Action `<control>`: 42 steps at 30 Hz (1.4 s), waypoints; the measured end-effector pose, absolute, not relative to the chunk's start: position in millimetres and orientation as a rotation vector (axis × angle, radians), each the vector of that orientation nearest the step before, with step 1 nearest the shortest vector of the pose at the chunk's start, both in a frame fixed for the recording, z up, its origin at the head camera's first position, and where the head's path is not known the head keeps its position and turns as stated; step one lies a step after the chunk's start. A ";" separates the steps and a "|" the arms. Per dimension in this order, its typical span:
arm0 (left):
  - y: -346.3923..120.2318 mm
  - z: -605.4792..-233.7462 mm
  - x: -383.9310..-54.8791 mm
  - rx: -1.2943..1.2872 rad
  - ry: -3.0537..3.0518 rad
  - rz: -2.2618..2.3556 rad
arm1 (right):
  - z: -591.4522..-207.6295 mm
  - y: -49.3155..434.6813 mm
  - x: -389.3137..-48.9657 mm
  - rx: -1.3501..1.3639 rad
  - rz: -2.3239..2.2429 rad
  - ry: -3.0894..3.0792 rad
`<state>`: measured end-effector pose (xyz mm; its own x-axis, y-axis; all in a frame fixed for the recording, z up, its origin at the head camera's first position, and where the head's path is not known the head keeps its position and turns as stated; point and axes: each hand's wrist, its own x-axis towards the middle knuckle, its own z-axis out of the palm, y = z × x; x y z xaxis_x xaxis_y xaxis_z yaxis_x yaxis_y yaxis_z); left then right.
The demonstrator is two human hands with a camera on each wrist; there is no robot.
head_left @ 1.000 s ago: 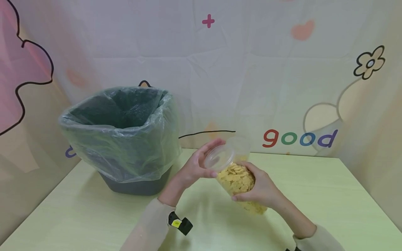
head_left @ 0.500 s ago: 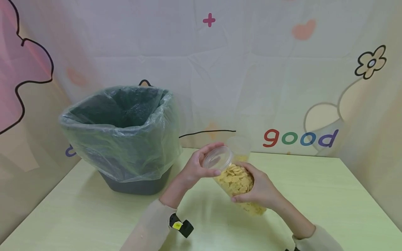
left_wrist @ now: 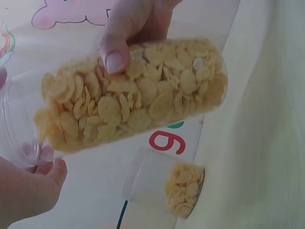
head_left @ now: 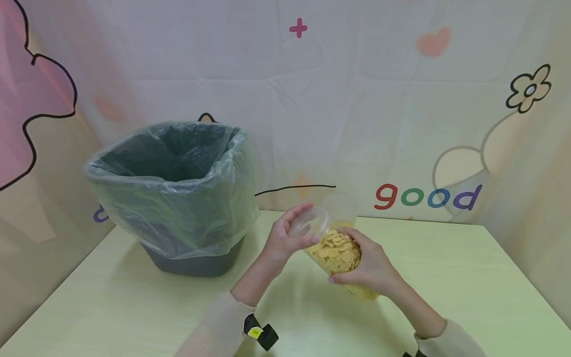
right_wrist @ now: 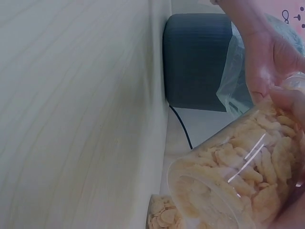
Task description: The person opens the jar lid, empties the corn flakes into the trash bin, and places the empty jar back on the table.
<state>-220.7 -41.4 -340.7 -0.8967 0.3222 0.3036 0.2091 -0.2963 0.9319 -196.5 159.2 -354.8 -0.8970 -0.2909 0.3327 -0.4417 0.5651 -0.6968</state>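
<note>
A clear plastic jar (head_left: 336, 253) of yellow corn flakes is held tilted above the table, its lidded end toward the upper left. My right hand (head_left: 374, 265) grips its body, thumb on the near side and fingers round the far side. At the upper end, my left hand (head_left: 287, 240) holds the clear lid (head_left: 309, 223) between thumb and curled fingers. The left wrist view shows the flakes (left_wrist: 138, 95) filling most of the jar, with a bare stretch below the lid. The jar's round base (right_wrist: 205, 200) faces the right wrist camera.
Behind the held jar stands a second clear jar (head_left: 340, 206) with flakes (left_wrist: 185, 190) at its bottom. A dark bin (head_left: 192, 265) lined with a translucent green bag (head_left: 178, 218) stands at the left. A printed cloth (head_left: 312, 124) hangs behind the pale table (head_left: 446, 277).
My left hand has turned at the lid, its wrist shifting right and its thumb moving up over the rim. The right hand and jar stay nearly in place.
</note>
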 end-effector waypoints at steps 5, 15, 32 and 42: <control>-36.2 -339.9 -214.9 0.525 1.881 2.420 | -354.7 159.1 -197.4 0.623 1.207 -2.609; -28.4 -337.8 -208.1 0.321 1.954 2.451 | -354.4 158.9 -197.2 0.616 1.192 -2.603; -45.9 -340.1 -219.7 0.701 1.944 2.245 | -354.7 163.4 -198.6 0.568 1.247 -2.647; -57.7 -341.6 -235.0 1.041 1.714 2.155 | -352.8 161.9 -193.1 0.551 1.304 -2.676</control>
<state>-235.0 -57.7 -341.6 -0.7329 0.5513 0.3986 0.2644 -0.3091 0.9136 -193.1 161.9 -352.8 -0.9274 -0.2716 0.2572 -0.3700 0.5641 -0.7382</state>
